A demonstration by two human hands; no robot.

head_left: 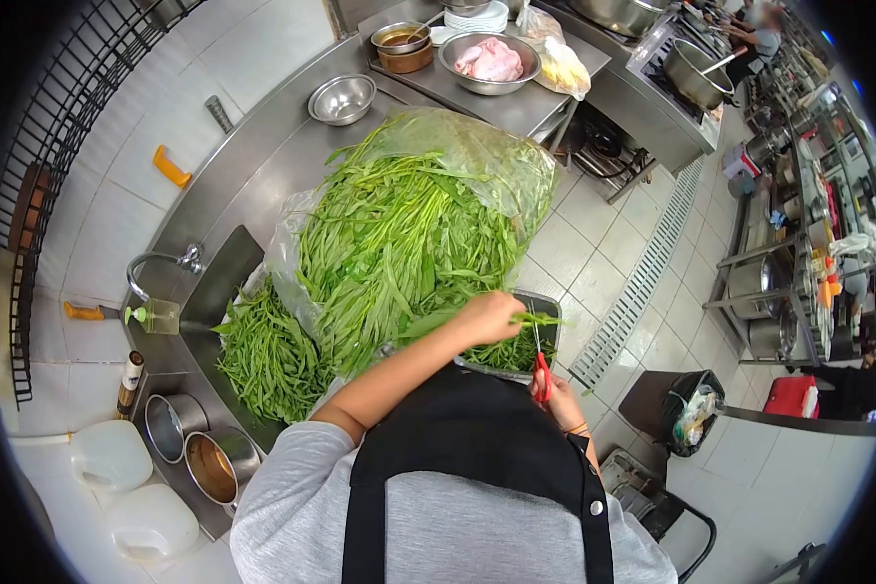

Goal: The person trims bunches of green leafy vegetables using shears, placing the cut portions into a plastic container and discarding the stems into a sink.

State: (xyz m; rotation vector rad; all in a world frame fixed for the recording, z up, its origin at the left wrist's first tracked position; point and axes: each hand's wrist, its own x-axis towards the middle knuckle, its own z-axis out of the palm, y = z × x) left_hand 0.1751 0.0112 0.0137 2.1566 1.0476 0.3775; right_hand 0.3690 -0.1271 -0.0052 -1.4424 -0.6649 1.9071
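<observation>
My left hand (492,317) is closed around a small bunch of leafy greens, which look like water spinach, with the tips poking out to the right. Just below, my right hand (559,403) grips red-handled scissors (541,378), their blades pointing up at the bunch. Under both hands stands a dark container (555,334) with cut greens (512,352) inside. A large heap of long-stemmed greens (409,234) lies on a clear plastic bag (501,151) on the steel counter. More greens (271,350) fill the sink (226,277) at the left.
A steel bowl (342,100) sits behind the heap. Farther back are a bowl of raw poultry (490,60) and a pot with a ladle (699,76). Metal pots (216,465) and white jugs (112,455) stand lower left. A lined bin (667,409) is on the right. Other people are far back.
</observation>
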